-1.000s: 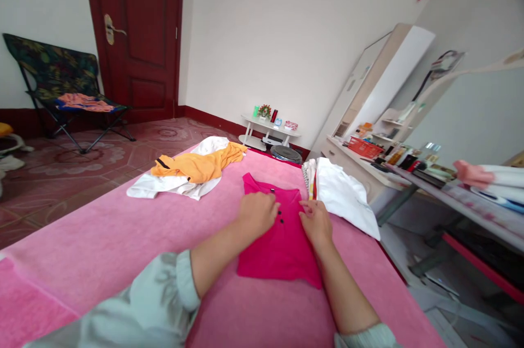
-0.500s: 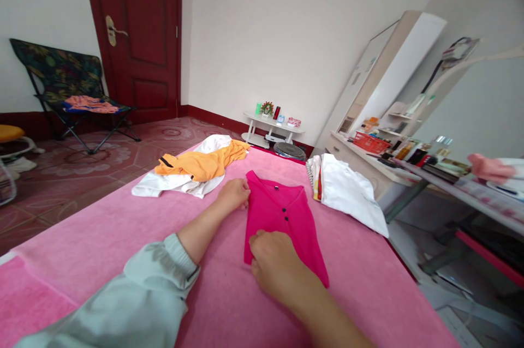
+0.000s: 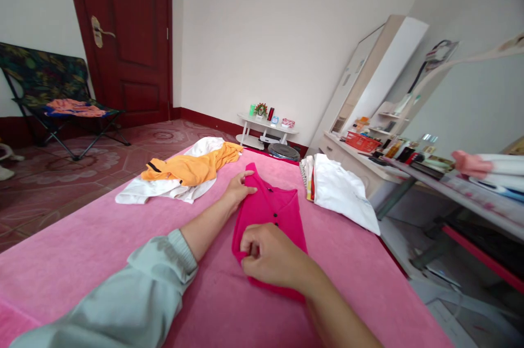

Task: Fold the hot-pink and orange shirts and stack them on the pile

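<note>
A folded magenta top (image 3: 275, 211) with small dark buttons lies on the pink bed cover (image 3: 102, 244). My left hand (image 3: 238, 187) pinches the top's far left corner, near the collar. My right hand (image 3: 268, 255) is closed on the near left edge, which is lifted slightly off the cover. Both arms reach in from the bottom of the view, the left one in a pale green sleeve.
An orange garment (image 3: 192, 165) lies over a white one (image 3: 158, 189) at the far left of the bed. A stack of folded white clothes (image 3: 341, 191) sits at the far right edge. Beyond stand a folding chair (image 3: 49, 91), a dark red door (image 3: 123, 37) and a cluttered dresser (image 3: 380, 154).
My right hand moved from the top's right side across to its near left edge and gripped it. My left hand slid from the middle to the far left corner.
</note>
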Demonstrator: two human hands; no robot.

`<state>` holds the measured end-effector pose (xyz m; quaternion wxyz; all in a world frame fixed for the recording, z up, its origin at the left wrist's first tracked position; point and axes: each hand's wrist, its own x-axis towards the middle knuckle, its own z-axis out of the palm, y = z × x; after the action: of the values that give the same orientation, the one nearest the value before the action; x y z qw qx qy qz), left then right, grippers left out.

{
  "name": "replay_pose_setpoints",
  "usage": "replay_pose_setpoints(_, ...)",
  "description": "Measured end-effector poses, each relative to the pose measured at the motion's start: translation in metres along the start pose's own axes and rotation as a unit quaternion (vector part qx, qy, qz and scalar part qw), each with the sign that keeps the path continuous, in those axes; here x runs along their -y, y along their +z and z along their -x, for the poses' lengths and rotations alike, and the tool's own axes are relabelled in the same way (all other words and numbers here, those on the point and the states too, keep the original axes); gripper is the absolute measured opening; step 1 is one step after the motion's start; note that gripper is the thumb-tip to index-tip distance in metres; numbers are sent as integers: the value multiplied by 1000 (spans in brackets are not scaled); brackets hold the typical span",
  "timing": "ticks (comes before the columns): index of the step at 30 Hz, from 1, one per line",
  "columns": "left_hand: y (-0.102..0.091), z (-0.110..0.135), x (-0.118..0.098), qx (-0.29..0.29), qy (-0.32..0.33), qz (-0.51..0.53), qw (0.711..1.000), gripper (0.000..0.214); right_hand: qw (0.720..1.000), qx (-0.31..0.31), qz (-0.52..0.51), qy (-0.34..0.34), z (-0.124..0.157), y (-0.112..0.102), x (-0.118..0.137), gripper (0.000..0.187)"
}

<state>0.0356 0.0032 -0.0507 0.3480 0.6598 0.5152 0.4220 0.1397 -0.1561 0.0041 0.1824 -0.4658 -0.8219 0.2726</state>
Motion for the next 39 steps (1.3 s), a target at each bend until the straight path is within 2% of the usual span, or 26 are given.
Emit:
replay_pose_setpoints(2, -5, -13, 2, -18, -2, 17, 1000, 51, 1000, 13, 4, -1, -4, 1, -8, 8)
replay_pose_setpoints(3, -8, -18, 3, -33, 5, -1, 999, 48, 1000, -6, 5, 3, -6, 0, -16, 9)
replay_pose_setpoints(5, -12, -23, 5, -73, 34, -64, 995, 43, 994, -101, 33, 23, -13, -6, -38, 18)
replay_pose_setpoints(7, -10, -20, 7, -85, 86, -154, 981, 37, 973, -196, 105, 61, -19, -10, -67, 32)
replay_pose_setpoints(9, -1, -10, 11, -18, 148, -225, 963, 33, 955, -213, 172, 115, -21, -10, -97, 49)
replay_pose_setpoints(11, 12, 3, 16, 77, 193, -264, 942, 37, 951, -171, 202, 158, -21, -7, -120, 58)
replay_pose_setpoints(13, 22, 13, 21, 123, 208, -305, 921, 44, 952, -138, 209, 177, -20, -2, -134, 59)
replay_pose_setpoints(15, 27, 17, 24, 137, 201, -333, 911, 49, 950, -133, 218, 178, -19, 2, -140, 60)
replay_pose_setpoints(18, 24, 15, 27, 156, 197, -336, 908, 53, 949, -137, 222, 179, -20, 4, -141, 59)
replay_pose_setpoints(25, 9, 4, 36, 77, 157, -322, 930, 55, 950, -167, 216, 149, -20, 5, -147, 58)
replay_pose_setpoints(39, 2, -2, 37, 89, 162, -312, 932, 52, 953, -187, 209, 114, -20, 6, -159, 57)
